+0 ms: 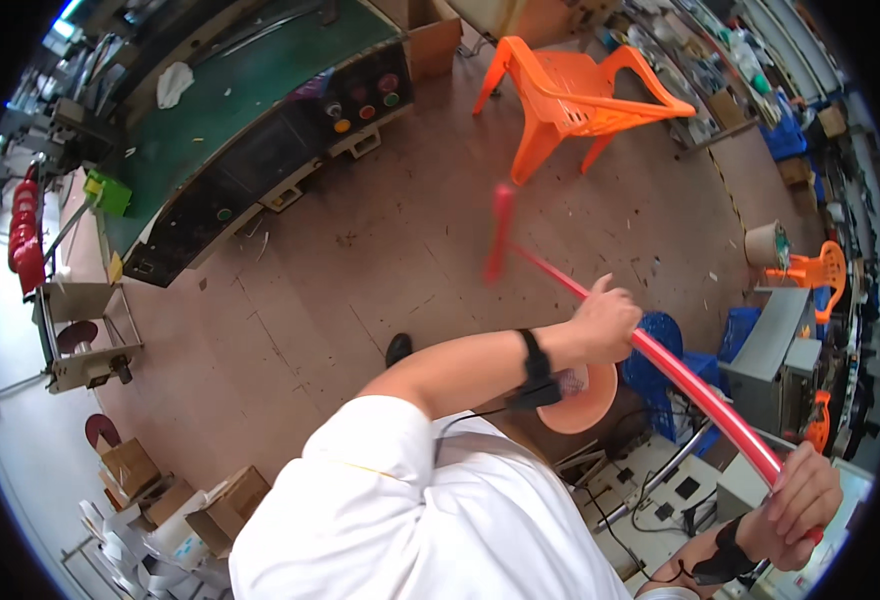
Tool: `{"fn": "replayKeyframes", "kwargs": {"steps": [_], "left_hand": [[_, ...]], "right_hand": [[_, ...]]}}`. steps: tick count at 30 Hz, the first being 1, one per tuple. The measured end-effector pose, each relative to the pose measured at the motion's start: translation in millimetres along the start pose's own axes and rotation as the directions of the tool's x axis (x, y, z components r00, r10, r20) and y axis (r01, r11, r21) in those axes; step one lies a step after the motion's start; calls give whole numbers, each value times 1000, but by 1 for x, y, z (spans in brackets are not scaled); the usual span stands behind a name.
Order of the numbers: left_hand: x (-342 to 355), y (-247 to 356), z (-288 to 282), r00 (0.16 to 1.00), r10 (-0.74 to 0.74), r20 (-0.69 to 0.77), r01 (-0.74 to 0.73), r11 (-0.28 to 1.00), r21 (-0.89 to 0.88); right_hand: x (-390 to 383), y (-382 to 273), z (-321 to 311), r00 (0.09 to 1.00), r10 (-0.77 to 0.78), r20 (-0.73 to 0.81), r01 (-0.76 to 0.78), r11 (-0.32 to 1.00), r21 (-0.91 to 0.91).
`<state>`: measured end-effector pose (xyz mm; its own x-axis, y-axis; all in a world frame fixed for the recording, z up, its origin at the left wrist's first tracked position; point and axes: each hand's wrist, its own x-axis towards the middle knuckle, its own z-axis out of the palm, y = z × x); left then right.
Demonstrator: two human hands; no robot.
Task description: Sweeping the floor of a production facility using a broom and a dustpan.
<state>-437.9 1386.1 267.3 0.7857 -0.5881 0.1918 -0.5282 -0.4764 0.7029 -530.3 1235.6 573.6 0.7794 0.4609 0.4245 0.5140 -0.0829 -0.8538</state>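
Both my hands grip a long red broom [700,390] that slants across the right side. My left hand [605,320] is wrapped around the middle of its handle, with the arm reaching across in front of me. Near the top end, my right hand [800,505] is closed around the handle at the lower right. The broom's crosswise red head [500,232] is over the brown floor [360,260], blurred so that its bristles cannot be made out. Below my left wrist stands a peach-coloured bucket [585,405] with something unclear inside.
An orange plastic armchair [570,95] stands beyond the broom head. A green-topped machine bench [250,90] with buttons fills the upper left. Blue plastic stools [655,350] and grey equipment [770,335] crowd the right. Cardboard boxes [230,505] lie at the lower left. Small debris dots the floor.
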Motion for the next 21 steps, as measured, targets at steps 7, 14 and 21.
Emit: {"fn": "replayKeyframes", "kwargs": {"steps": [7, 14, 21], "left_hand": [[-150, -167, -99, 929, -368, -21, 363, 901, 238], [-195, -288, -114, 585, -787, 194, 699, 611, 372], [24, -214, -85, 901, -347, 259, 350, 936, 36]], "right_hand": [[29, 159, 92, 902, 428, -55, -405, 884, 233], [120, 243, 168, 870, 285, 401, -390, 897, 209], [192, 157, 52, 923, 379, 59, -372, 922, -101]]}}
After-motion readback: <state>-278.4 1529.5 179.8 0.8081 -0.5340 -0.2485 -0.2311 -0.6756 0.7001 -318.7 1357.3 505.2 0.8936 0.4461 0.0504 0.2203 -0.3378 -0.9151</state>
